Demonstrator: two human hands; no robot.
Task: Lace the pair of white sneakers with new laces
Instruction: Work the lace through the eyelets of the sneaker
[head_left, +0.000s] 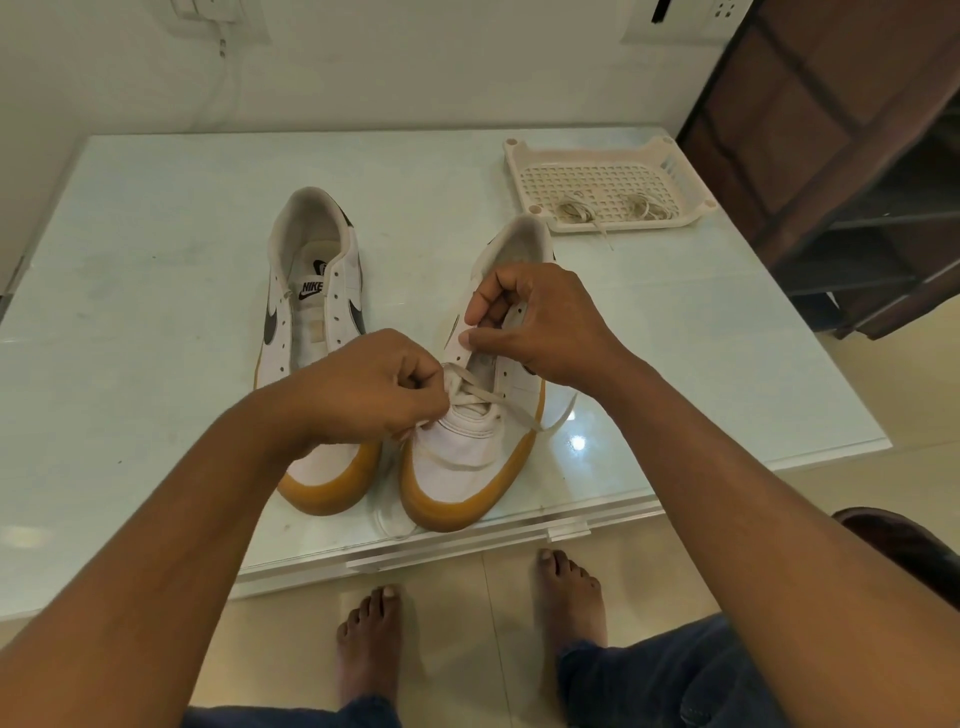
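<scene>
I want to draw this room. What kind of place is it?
Probably a room at home: a glass-topped table on a tiled floor, power sockets on the wall, and someone's bare feet.

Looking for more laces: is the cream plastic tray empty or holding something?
Not empty: the cream perforated plastic tray holds two loose bundles of off-white laces.
</scene>
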